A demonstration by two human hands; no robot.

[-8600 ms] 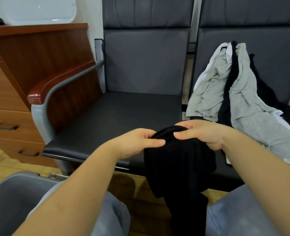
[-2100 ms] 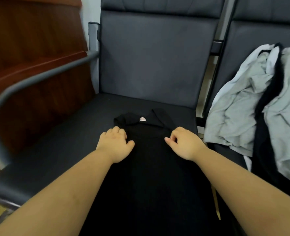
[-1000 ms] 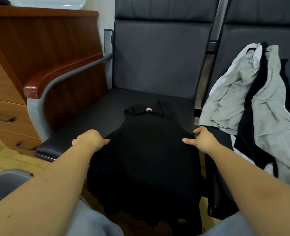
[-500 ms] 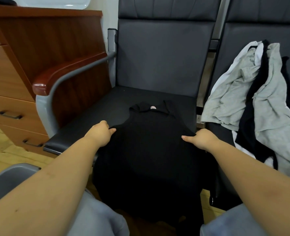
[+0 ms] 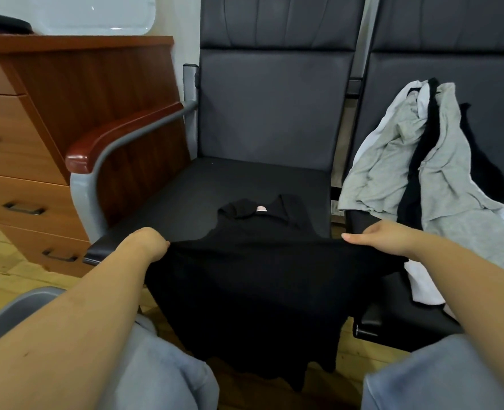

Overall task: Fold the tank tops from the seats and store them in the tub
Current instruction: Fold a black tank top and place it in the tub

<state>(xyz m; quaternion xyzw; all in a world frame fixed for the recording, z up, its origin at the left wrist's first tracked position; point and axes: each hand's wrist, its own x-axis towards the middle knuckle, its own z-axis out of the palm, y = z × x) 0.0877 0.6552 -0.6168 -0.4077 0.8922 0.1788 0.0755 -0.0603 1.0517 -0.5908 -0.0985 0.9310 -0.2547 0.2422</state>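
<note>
Tub (image 5: pixel 11 313): low left, near my knee. Left hand (image 5: pixel 144 244) and right hand (image 5: pixel 384 236): each pinching a side of the black tank top (image 5: pixel 259 276), spread on the seat (image 5: pixel 185 190). Risk, as I judge: hem overhanging, may slide floorward. Armrest (image 5: pixel 120 134) crowds left; unfolded pile (image 5: pixel 434 161) crowds right.

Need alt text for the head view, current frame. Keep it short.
Both hands, left and right, pinch the sides of a black tank top spread on a dark seat, its hem hanging off the front edge. A pile of grey, black and white tops lies on the next seat, and a grey tub rim shows at lower left.
</note>
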